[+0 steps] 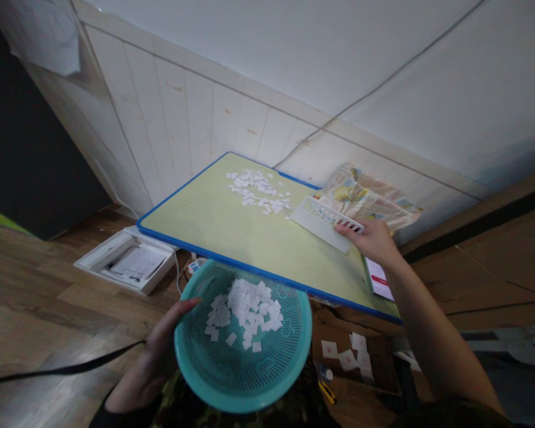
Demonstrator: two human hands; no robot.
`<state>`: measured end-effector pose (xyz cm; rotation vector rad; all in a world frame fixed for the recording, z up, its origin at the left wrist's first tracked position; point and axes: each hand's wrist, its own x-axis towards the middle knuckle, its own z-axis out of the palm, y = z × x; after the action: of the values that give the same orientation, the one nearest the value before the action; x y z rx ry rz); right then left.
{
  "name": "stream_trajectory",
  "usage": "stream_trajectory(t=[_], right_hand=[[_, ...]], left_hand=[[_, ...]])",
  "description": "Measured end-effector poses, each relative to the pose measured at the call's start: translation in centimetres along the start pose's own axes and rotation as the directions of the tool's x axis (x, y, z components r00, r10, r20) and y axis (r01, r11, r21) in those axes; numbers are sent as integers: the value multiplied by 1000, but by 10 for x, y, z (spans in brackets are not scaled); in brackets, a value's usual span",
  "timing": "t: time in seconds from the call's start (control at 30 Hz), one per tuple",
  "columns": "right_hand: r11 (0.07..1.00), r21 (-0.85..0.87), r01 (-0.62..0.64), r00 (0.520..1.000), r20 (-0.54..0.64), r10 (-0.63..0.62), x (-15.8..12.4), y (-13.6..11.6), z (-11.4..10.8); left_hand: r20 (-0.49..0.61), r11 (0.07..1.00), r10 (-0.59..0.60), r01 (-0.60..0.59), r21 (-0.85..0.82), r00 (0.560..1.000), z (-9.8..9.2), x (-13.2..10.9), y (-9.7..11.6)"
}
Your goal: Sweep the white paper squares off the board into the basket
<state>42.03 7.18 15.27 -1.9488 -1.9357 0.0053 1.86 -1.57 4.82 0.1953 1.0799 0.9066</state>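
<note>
My left hand (pixel 169 327) grips the left rim of a teal plastic colander (pixel 296 356), thumb over the edge and the other fingers hidden beneath. Many small white paper pieces (pixel 249 303) lie inside it. The colander is held just under the table's front edge. My right hand (pixel 372 241) is closed on a flat white plastic scraper (pixel 318 229) with a row of slots along its top. Its lower edge is close to the tabletop; contact is hard to tell. More white paper pieces (pixel 258 190) lie scattered on the table to the scraper's left.
The pale yellow-green table (pixel 196 220) has a blue edge and stands by the wall. A patterned cloth or bag (pixel 361 196) and a phone-like object (pixel 378 279) are at its right. On the floor are a white box (pixel 147 267), a cardboard box (pixel 352 380) and a yellow cutter (pixel 327 392).
</note>
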Motion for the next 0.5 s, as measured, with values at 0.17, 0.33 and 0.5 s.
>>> stream_trajectory(t=[0.17,0.33,0.5], right_hand=[[1000,-4,8,1000,16,-8,-1,-2,-5],[1000,-4,13,1000,23,-13,3,-3,-6],[998,7,60,996,70,-60,1,0,-13]], left_hand=[[-37,995,73,-70,64,997,-14,5,-6],[-61,997,52,-48,66,997,-8,2,-3],[-41,995,12,-8,99,999,0,-2,0]])
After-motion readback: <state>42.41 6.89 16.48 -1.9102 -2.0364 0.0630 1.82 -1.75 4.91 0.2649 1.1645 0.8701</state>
